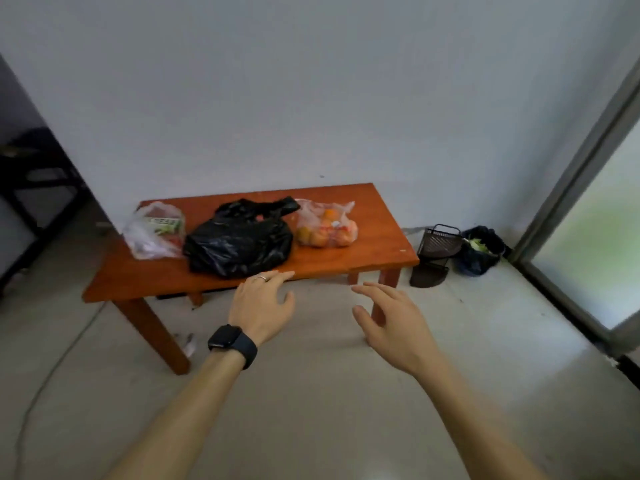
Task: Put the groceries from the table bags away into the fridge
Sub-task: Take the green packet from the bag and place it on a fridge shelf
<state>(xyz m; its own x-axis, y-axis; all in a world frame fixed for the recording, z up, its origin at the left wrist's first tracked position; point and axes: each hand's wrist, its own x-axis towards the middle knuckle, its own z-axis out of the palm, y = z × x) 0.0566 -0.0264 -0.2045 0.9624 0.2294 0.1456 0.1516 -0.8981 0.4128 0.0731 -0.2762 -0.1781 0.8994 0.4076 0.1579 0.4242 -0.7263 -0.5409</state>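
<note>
- Low wooden surface [381, 244] is standing against the wall and carrying all three bags. No fridge is showing in this view.
- Black bag [239, 240] is sitting mid-surface, slumping toward the front edge. It is opaque and crinkled with its handles flopping back, so the contents cannot be told.
- Fruit bag [327, 226] is lying right of the black one, nearer the back edge and touching it. It is thin and see-through, with round orange and yellow fruit showing.
- Third bag [154, 232] is resting at the back-left corner. It is clear film, with a green-labelled packet and something red inside.
- Left grip [261, 303] is reaching over the front edge with fingers straight and spread, holding nothing. It is just short of the black bag.
- Right grip [391, 320] is hovering off the front edge over the floor, fingers loose and empty.
- Step, judging: this is looking like the reach for the first bag, with nothing lifted yet.
- Next move is calling for gathering the black bag's handles. The film will be slipping and sagging, so a hand underneath should help.
- Watch [232, 342] is riding the left wrist.
</note>
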